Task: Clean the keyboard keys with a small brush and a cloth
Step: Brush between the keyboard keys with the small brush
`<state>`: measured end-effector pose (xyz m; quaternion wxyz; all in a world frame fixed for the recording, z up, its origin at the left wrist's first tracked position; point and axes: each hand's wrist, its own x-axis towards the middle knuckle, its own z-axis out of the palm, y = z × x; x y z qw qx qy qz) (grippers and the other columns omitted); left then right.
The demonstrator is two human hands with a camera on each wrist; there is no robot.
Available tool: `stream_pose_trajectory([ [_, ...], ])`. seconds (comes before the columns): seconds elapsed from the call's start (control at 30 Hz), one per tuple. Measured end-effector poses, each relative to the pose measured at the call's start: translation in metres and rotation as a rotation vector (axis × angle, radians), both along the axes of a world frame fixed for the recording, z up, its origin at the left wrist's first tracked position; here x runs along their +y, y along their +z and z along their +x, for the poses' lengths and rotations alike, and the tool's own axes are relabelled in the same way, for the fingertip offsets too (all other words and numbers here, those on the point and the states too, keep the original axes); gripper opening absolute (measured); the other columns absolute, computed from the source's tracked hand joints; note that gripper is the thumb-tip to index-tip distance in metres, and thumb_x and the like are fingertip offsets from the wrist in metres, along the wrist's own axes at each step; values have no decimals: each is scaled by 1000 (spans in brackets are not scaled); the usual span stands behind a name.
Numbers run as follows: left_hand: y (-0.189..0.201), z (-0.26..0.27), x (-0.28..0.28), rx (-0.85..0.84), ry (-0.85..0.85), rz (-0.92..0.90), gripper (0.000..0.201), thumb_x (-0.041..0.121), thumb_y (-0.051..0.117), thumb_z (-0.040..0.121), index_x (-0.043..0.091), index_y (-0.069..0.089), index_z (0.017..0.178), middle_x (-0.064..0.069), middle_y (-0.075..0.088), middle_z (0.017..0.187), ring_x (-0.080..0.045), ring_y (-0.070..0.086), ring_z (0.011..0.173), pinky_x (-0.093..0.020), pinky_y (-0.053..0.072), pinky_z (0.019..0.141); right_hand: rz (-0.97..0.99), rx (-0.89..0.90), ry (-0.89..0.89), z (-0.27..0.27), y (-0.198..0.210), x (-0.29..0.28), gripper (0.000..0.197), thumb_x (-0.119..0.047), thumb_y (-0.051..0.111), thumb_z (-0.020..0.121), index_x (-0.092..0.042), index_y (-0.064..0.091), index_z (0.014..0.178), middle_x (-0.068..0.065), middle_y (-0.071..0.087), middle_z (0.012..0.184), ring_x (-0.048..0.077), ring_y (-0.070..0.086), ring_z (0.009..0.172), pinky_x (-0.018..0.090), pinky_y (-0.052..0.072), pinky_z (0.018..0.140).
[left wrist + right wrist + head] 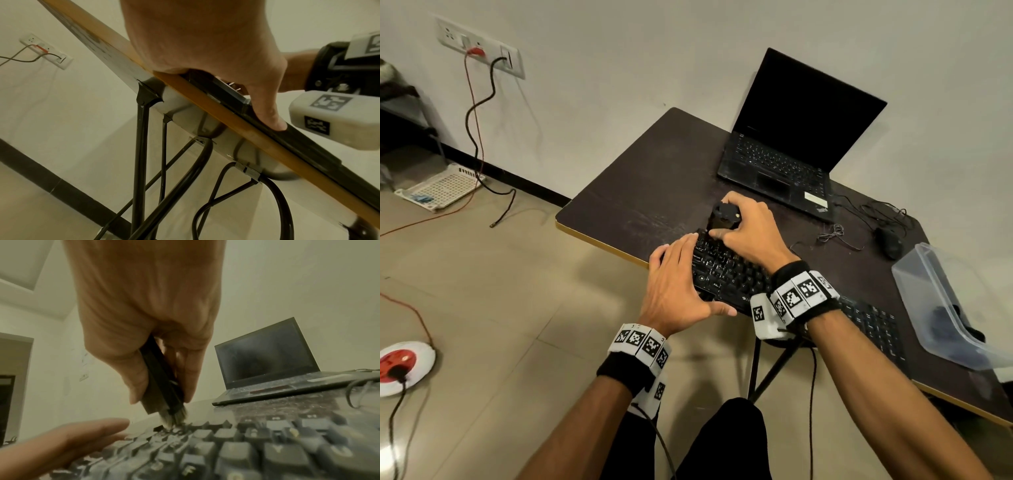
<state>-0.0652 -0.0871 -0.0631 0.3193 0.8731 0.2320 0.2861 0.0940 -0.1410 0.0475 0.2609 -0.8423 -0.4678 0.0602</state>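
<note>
The right hand (751, 229) grips the brush (162, 386), bristles on the keys at the 10 o'clock corner of the keyboard (736, 270); the left hand (674, 284), fingers straight, steadies it; most keys and the cloth wipe seem left.

1. Left hand (205, 40) lies over the keyboard (236, 99) at the table edge (226, 113), thumb (267, 113) pressed along its front.
2. Black folding legs (140, 146) and a cable (213, 194) hang beneath.
3. Wall socket (46, 53) far left.

The keyboard (726, 270) keycaps show white letters, among them "Alt"; other markings are too blurred.
</note>
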Motion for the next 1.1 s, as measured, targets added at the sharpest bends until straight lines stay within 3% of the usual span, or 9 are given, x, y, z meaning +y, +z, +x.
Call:
stream_pose_trajectory([
  [0.1, 1, 0, -1, -34, 10, -26, 145, 92, 80, 41, 16, 34, 156, 7, 45, 154, -11, 40, 145, -34, 11, 126, -22, 1, 72, -7, -1, 1, 30, -24, 90, 77, -27, 63, 91, -9, 74, 81, 12, 70, 77, 43, 58, 83],
  [0.23, 3, -1, -2, -14, 10, -49, 154, 90, 81, 41, 11, 25, 161, 1, 42, 159, -13, 34, 149, -29, 3, 126, -6, -14, 3, -6, 0, 11, 31, -24, 89, 77, -27, 60, 89, -9, 73, 80, 15, 70, 74, 44, 58, 86],
  [0.43, 3, -1, -3, -25, 5, -76, 160, 91, 80, 41, 8, 19, 163, -2, 42, 159, -12, 31, 149, -23, -4, 124, -4, 17, -17, -5, -1, 10, 29, -24, 90, 77, -25, 64, 92, -7, 76, 83, 15, 72, 78, 40, 59, 80],
  [0.5, 3, -2, -4, -21, 13, -69, 162, 94, 76, 39, 8, 20, 163, -3, 44, 158, -13, 32, 148, -24, -3, 124, -29, -11, -87, 2, 2, 6, 30, -25, 90, 76, -25, 66, 94, -6, 75, 86, 18, 71, 85, 41, 57, 87],
  [0.6, 1, 0, -4, -23, 10, -57, 161, 97, 72, 40, 8, 21, 163, -3, 45, 156, -16, 36, 147, -30, 2, 126, 35, 95, -85, 8, 8, -13, 29, -22, 92, 76, -31, 68, 88, -14, 75, 80, 8, 70, 75, 35, 56, 76],
  [0.67, -2, 1, -3, -44, 18, -35, 158, 98, 72, 41, 8, 24, 162, -2, 47, 154, -17, 40, 145, -32, 6, 126, 27, 142, -22, 0, 7, -29, 31, -18, 92, 78, -33, 67, 86, -14, 76, 81, 12, 73, 74, 36, 60, 76],
  [0.8, -3, 0, -3, -41, 16, -15, 157, 98, 70, 40, 7, 28, 161, -4, 49, 153, -17, 39, 143, -32, 8, 125, 36, 93, -117, 6, 4, -33, 31, -24, 93, 76, -29, 65, 89, -8, 77, 84, 19, 74, 74, 44, 61, 79],
  [0.97, -3, 1, -2, -31, 19, -28, 157, 97, 72, 39, 10, 26, 161, -2, 45, 158, -16, 37, 147, -34, 8, 127, 19, 105, -51, 4, 2, -32, 31, -27, 92, 77, -27, 66, 94, -4, 77, 81, 20, 74, 69, 45, 62, 75],
  [1.1, -2, 0, -3, -16, 23, -22, 156, 97, 72, 40, 10, 26, 161, -2, 45, 157, -15, 35, 146, -36, 10, 127, 27, 63, -121, 9, 5, -30, 32, -26, 93, 77, -23, 66, 94, -6, 78, 82, 20, 73, 72, 47, 60, 82],
])
